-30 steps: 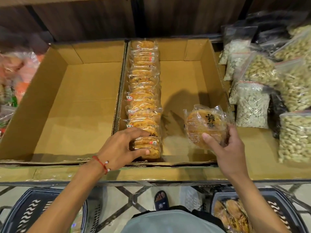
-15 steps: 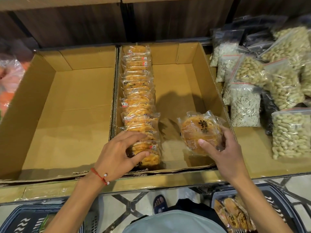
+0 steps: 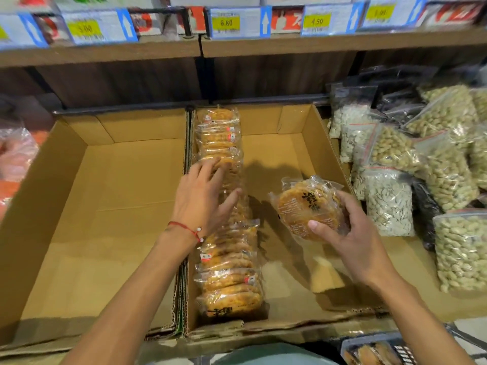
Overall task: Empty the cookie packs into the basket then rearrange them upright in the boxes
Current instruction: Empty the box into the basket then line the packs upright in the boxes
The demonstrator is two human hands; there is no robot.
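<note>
- left hand [image 3: 203, 196] is pressing spread-wide on the row [image 3: 229, 262]; right hand [image 3: 353, 233] is gripping a cookie pack [image 3: 305, 204].
- i'm fearing the row toppling once released.

Wooden shelf [image 3: 290, 47] across the top, yellow price tags [image 3: 226, 23] along its front edge; dark wood panel [image 3: 126, 83] just beneath the shelf; clear bags of nuts [image 3: 448, 167] heaped below the shelf, rightward

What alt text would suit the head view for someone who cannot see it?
A person's right hand grips a round golden cookie pack in clear wrapping above the right brown cardboard box, while the left hand touches the row of upright cookie packs along that box's left wall. Clear bags of nuts lie to the right.
</note>
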